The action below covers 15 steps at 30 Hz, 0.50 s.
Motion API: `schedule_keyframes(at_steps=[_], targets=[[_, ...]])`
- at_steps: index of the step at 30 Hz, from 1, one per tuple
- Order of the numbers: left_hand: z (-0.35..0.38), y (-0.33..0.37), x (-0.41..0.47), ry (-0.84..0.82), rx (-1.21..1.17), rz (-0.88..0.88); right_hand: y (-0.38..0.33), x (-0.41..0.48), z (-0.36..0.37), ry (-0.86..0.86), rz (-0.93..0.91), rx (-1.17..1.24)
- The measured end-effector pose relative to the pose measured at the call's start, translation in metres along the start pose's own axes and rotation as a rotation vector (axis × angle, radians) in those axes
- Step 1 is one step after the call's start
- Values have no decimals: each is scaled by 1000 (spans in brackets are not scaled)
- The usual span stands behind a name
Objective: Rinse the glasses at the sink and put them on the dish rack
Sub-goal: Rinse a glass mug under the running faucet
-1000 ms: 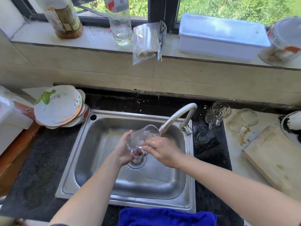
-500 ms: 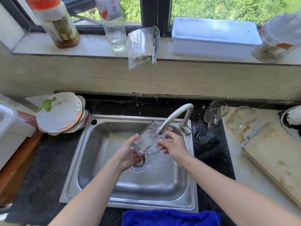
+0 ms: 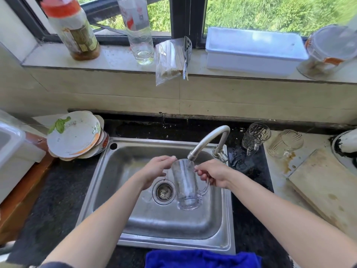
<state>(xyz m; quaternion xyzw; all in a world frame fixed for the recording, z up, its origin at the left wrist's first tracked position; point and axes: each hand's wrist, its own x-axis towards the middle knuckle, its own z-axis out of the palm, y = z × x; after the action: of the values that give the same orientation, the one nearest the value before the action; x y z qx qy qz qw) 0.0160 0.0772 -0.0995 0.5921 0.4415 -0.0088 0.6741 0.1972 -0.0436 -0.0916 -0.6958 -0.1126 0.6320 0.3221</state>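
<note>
Holding the glass mug [image 3: 186,185] upright under the tap [image 3: 207,141] over the sink [image 3: 123,192], right hand [image 3: 214,175] fingers curled round its handle, left hand [image 3: 156,170] fingers loosely spread on the rim's far side, so it's the right that carries it

Bright daylight through window [image 3: 270,14]; wide-angle bending at edges, slight blur.
</note>
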Motion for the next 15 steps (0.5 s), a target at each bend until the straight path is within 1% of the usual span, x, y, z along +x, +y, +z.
schedule_keyframes(at_steps=[2,4,5,7,8,9,12,13,15], targets=[[6,8,2,-117,34,1,-8,-1,-6,-70,5,22],[11,12,1,-147,-57,31,-12,-1,-10,-77,-13,60],[14,13,2,-138,-97,50,-12,-2,-11,-52,-39,46],[20,10,3,-76,-163,69,-6,-3,-9,26,-96,-33],[22,9,3,-31,-204,68,0,-3,-8,45,-97,-50],[23,6,4,15,-241,62,7,-4,-7,31,-60,-13],[23,3,5,123,-344,28,18,-10,-4,-72,65,254],[22,2,4,136,-375,5,18,-11,-2,-68,55,297],[20,0,2,129,-448,-31,13,-7,4,27,-43,282]])
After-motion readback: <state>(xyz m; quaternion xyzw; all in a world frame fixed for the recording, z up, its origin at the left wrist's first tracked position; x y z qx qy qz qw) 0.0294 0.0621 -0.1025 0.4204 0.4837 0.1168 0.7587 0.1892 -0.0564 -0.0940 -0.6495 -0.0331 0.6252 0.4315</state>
